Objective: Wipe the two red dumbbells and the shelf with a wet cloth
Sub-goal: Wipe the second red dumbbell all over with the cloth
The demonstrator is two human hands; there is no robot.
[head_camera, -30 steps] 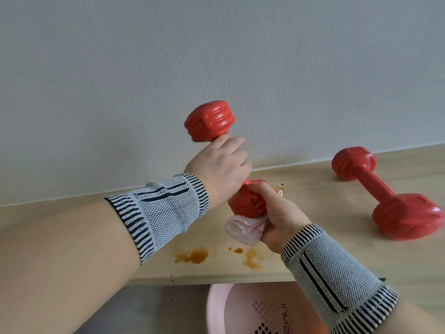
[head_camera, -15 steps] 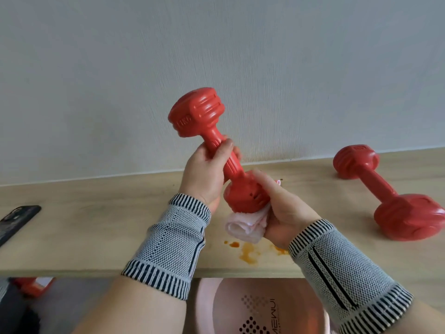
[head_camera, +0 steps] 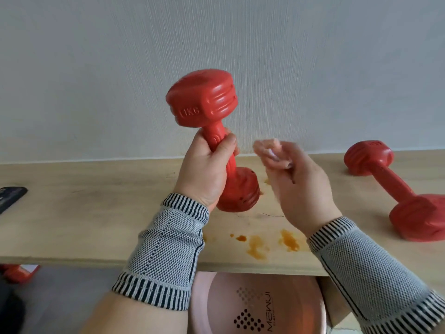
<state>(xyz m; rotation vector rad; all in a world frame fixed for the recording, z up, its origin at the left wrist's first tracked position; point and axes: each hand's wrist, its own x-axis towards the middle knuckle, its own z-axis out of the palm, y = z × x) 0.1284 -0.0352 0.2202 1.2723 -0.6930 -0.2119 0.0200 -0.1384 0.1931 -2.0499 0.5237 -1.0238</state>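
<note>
A: Which step is in hand?

B: The first dumbbell, by my reading. The left hand point(head_camera: 207, 169) is wrapped tight round the handle of the held dumbbell point(head_camera: 204, 102), which stands nearly upright above the middle of the shelf point(head_camera: 96, 213), its lower head just over the wood. The right hand point(head_camera: 301, 179) is half curled, fingers pinching a bunched pale pink cloth point(head_camera: 269, 150) beside the handle, apart from it. That hand is blurred.

A: And the next move?

B: Likely bringing the cloth onto the upper head or the handle, with the left hand turning the weight so every groove gets wiped. The grip must stay firm; a wet plastic coat could slip.

A: The rest of the job?

B: The second dumbbell point(head_camera: 395, 189) lies on its side near the shelf's right end, untouched. Orange-brown stains point(head_camera: 260, 244) sit by the front edge, so the shelf is not yet wiped.

A: Any containers?

B: A pink basin point(head_camera: 255, 304) below the front edge. I cannot tell whether it holds water. A dark phone point(head_camera: 9, 196) rests at the left end.
</note>
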